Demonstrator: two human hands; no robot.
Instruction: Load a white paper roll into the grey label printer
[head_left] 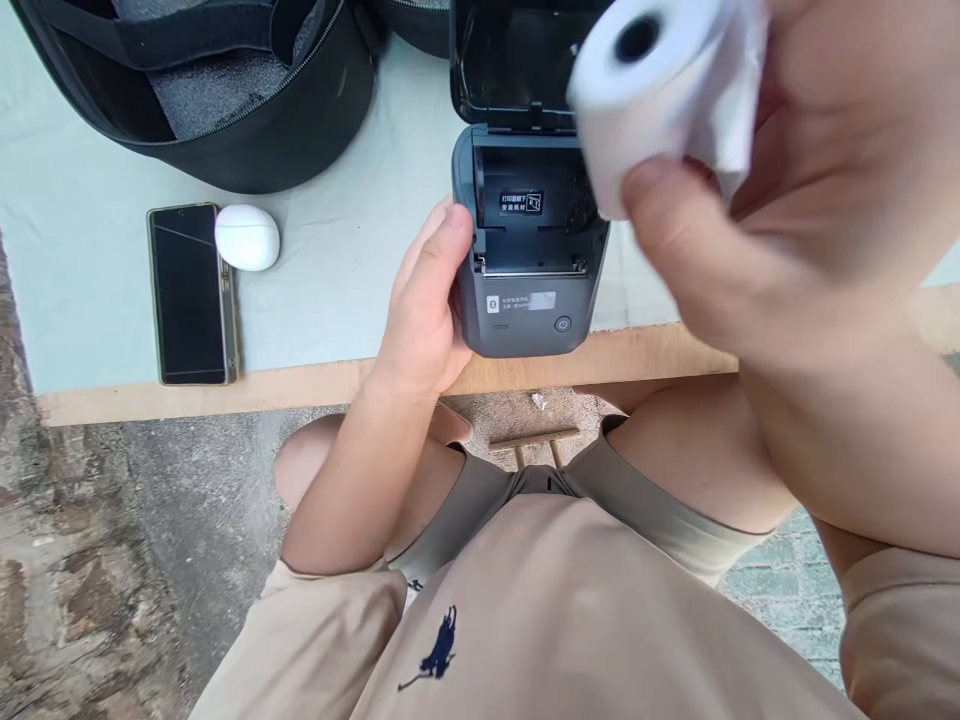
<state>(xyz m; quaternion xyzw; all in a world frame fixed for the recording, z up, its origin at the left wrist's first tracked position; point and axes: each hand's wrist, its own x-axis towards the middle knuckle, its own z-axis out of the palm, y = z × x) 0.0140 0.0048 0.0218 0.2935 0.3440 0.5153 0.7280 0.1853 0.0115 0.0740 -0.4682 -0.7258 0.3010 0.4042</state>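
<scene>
A small dark label printer (pixel 525 315) stands near the table's front edge with its lid (pixel 517 60) flipped up and its paper bay exposed. My left hand (pixel 427 300) grips the printer along its left side, thumb on the upper rim. Raised close to the camera, my right hand (pixel 810 200) pinches a white paper roll (pixel 630 130) between thumb and fingers. A loose flap of paper hangs off the roll's right side. The roll overlaps the printer's upper right corner in view, apparently above it.
On the left of the table (pixel 322 250) lie a phone (pixel 187 300) and a white rounded case (pixel 247 238) touching its edge. Behind them an unzipped black bag (pixel 300 140) with grey foam stands. Part of another black case (pixel 420 25) shows at the top.
</scene>
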